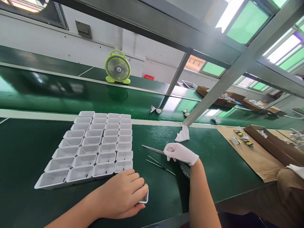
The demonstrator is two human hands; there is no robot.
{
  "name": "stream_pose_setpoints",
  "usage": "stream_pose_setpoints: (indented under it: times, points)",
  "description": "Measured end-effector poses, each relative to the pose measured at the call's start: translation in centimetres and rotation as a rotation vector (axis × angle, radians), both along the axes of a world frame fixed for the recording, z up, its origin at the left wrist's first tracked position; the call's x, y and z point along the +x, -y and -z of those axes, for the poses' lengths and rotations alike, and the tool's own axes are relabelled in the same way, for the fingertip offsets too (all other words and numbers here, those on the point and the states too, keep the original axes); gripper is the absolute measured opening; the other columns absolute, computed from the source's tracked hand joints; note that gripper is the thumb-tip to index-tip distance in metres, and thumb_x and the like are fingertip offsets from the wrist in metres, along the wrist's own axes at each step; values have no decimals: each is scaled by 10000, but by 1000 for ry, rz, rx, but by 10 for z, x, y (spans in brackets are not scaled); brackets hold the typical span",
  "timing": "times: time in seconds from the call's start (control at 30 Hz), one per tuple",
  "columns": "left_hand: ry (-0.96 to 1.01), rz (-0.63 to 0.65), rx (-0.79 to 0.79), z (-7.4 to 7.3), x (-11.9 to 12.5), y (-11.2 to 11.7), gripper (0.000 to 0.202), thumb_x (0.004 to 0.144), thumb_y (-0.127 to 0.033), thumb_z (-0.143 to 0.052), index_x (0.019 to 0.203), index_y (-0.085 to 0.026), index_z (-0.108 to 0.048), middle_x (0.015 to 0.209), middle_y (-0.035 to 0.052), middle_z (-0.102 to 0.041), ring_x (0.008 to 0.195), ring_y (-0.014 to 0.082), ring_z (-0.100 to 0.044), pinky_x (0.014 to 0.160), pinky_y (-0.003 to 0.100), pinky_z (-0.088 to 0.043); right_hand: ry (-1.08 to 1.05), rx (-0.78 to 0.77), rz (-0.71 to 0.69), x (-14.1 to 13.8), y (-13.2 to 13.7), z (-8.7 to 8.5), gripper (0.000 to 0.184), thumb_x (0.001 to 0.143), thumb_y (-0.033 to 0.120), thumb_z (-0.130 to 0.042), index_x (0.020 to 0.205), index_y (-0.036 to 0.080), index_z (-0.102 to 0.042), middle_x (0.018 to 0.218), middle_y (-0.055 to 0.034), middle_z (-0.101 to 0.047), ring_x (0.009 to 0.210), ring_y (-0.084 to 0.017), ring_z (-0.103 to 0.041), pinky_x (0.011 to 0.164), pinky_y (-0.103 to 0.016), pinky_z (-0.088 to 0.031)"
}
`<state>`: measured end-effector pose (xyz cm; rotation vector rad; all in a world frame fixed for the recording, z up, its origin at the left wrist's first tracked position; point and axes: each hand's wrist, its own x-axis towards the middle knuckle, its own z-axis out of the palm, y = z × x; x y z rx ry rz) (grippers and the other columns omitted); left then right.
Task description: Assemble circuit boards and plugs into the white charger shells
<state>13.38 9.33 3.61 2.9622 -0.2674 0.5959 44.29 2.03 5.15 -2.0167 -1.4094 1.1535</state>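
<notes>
My bare left hand [125, 194] is closed around a small white plastic tray [144, 198], mostly hidden by my fingers, at the front corner of the tray block. My right hand [181, 153], in a white glove, pinches a slim, pointed grey tool [153, 149] whose tip points left; its exact kind is unclear. Below it, tweezers [161, 166] lie on the green bench. A dark curved object [184, 171] shows partly behind my right wrist. Rows of white plastic trays [92, 141] stand to the left, some front ones with small black pieces inside.
A white crumpled cloth [182, 133] lies by a slanting metal post [209, 95]. Small white parts [156, 109] rest on the green conveyor belt [133, 99]. Behind stands a green fan [118, 68]. At right are cardboard [244, 152], boxes of parts and another person's leg [291, 186].
</notes>
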Motion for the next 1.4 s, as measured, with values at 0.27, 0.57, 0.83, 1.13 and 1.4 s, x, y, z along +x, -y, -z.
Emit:
stream_pose_setpoints:
  times: [0.27, 0.57, 0.83, 1.13, 1.4]
  points:
    - [27, 6, 24, 1, -1, 0, 182, 906, -272, -643, 1020, -142, -587, 785, 9, -585, 642, 176, -477, 573, 343, -359, 120, -22, -51, -9, -2, 4, 259, 852, 362, -556, 698, 192, -677, 679, 3, -700, 528, -99, -515, 536, -218, -409]
    - [100, 24, 3, -1, 0, 1, 142, 945, -214, -621, 1059, -128, -616, 797, 25, -613, 635, 173, -495, 572, 339, -360, 202, 82, -77, -14, -8, 3, 176, 816, 324, -629, 741, 208, -737, 804, 7, -722, 752, -141, -599, 737, -262, -477]
    - [35, 7, 0, 0, -1, 0, 239, 930, -282, -656, 1115, -142, -601, 842, 13, -631, 668, 179, -524, 595, 344, -382, 340, 291, 241, 0, -38, 26, 485, 937, 454, -547, 1364, 225, -557, 1235, -65, -675, 992, -164, -664, 1018, -350, -511]
    - [41, -31, 27, 5, 1, 2, 346, 901, -365, -731, 1147, -152, -613, 836, -15, -664, 652, 162, -554, 592, 331, -418, 711, 117, 547, 129, -128, 22, 448, 982, 413, -622, 1353, 171, -560, 1417, -123, -538, 1294, -272, -542, 1104, -519, -464]
    - [130, -65, 37, 4, 1, 2, 200, 917, -201, -695, 1104, -152, -646, 701, -28, -625, 565, 148, -499, 537, 309, -410, 799, -49, 559, 160, -185, 38, 457, 984, 446, -617, 1334, 159, -561, 1286, -108, -611, 1124, -226, -633, 980, -448, -552]
